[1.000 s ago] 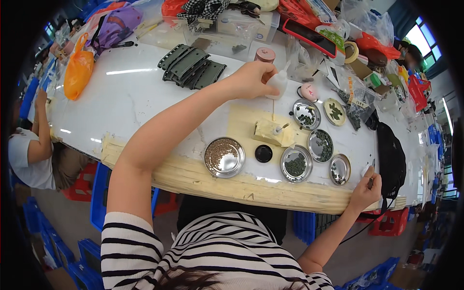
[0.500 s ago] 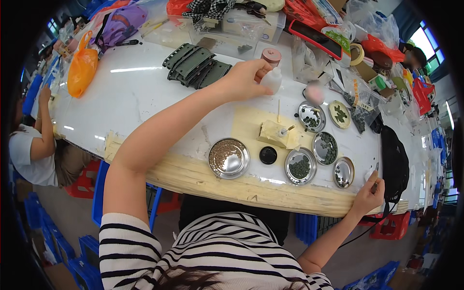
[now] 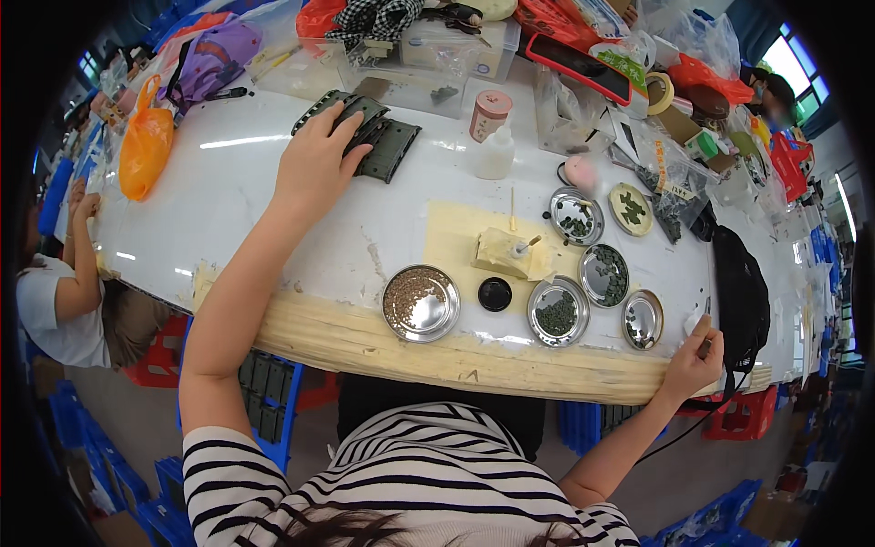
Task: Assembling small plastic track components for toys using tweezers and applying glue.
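Note:
My left hand (image 3: 314,162) lies with fingers spread on a stack of dark green curved plates (image 3: 387,146) at the back left; whether it grips one cannot be made out. My right hand (image 3: 696,358) is closed at the table's front right, a thin pointed tool (image 3: 708,304) sticking up from it beside a bit of white material (image 3: 693,325). A white squeeze bottle (image 3: 495,155) stands upright by a pink lidded tin (image 3: 491,115). In front sits a pale block (image 3: 503,255) with a small rod on it.
Round metal dishes hold brown grains (image 3: 410,290) and dark green bits (image 3: 558,315). A black cap (image 3: 494,294) lies between them. Bags, boxes and a red-edged phone (image 3: 580,68) crowd the back. A black bag (image 3: 740,296) borders the right side; another person (image 3: 59,301) sits far left.
My left hand has let go of the squeeze bottle, now standing by the tin, and moved left onto the green plates. My right hand stays nearly in place.

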{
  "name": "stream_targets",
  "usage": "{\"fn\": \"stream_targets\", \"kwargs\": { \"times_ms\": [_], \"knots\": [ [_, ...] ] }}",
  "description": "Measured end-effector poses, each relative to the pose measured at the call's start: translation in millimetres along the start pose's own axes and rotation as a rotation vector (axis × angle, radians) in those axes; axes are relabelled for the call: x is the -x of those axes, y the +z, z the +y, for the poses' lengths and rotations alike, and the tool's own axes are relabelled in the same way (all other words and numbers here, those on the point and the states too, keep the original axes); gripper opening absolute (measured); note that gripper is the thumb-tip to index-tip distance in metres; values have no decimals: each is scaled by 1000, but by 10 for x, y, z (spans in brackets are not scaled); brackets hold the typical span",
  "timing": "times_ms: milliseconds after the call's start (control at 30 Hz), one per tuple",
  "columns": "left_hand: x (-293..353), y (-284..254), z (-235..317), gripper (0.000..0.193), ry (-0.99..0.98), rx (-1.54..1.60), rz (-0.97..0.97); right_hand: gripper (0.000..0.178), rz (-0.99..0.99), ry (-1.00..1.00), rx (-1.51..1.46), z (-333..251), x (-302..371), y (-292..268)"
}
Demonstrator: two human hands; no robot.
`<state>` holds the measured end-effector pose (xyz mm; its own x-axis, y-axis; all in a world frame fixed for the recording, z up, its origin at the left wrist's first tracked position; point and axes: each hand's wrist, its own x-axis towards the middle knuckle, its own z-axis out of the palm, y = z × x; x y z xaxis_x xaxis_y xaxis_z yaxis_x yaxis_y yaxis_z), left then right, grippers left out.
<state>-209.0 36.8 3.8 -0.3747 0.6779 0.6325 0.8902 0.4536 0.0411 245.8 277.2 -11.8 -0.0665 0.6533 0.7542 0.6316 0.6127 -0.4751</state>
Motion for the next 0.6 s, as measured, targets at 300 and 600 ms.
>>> {"fn": "stream_targets", "kwargs": {
  "times_ms": [300, 600],
  "knots": [
    [-36, 35, 22, 26, -46, 42, 59, 34, 15, -19, -30, 45, 13, 10],
    [-118, -89, 24, 31, -104, 158, 80, 34, 22, 12, -22, -6, 0, 6]
  ]
}}
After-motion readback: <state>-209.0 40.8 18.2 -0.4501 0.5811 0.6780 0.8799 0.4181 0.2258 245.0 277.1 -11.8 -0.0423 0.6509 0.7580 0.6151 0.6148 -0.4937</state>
